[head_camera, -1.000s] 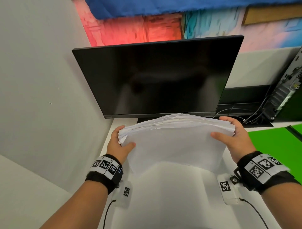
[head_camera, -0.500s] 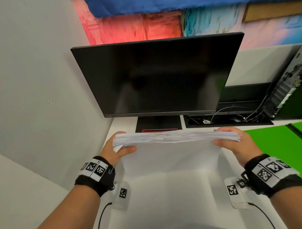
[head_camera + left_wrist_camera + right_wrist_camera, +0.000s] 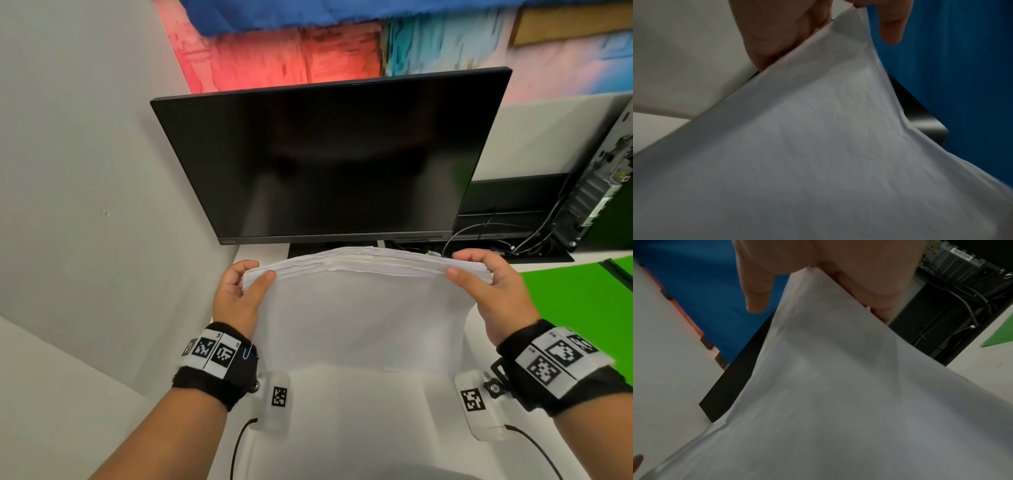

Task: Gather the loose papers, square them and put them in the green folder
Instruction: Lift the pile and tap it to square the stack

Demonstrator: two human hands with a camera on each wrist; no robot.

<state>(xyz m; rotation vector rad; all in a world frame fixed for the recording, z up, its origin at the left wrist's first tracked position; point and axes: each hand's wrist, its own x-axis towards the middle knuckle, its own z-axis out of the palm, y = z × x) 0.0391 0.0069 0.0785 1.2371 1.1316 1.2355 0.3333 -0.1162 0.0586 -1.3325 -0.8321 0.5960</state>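
White paper stack (image 3: 363,308) pinched in both hands' grip, left hand (image 3: 236,298), right hand (image 3: 493,294), black monitor (image 3: 329,157) close behind, green folder (image 3: 579,298) rightward

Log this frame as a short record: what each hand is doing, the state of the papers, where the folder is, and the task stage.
left hand: grips the left edge of the paper stack, thumb on the near face
right hand: grips the right edge of the same stack
paper stack: held on edge in front of the monitor, top edge bowed and uneven
green folder: lies on the desk at the right, apart from the papers
stage: papers gathered, squaring not finished, nothing in the folder yet
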